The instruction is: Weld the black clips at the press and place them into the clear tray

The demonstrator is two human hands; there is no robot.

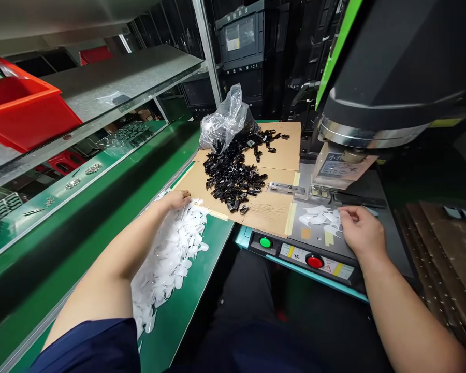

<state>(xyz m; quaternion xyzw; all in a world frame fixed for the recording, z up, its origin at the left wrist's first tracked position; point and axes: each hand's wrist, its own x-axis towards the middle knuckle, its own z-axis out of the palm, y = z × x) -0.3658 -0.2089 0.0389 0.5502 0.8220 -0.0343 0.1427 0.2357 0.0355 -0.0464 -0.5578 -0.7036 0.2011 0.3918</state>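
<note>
My left hand rests at the far end of a long heap of thin white plastic pieces with rounded ends. Its fingers are curled together, and what lies in them is hidden. On the grey machine base, my right hand pinches at the edge of a small group of the same white pieces, thumb and index finger against one of them. Between the hands, a pile of small black plastic parts lies on a sheet of cardboard. A metal fixture sits by the machine head.
The machine head hangs above the base, behind my right hand. A green button and a red button are on the front panel. A clear plastic bag stands behind the black parts. A red bin is on the left shelf.
</note>
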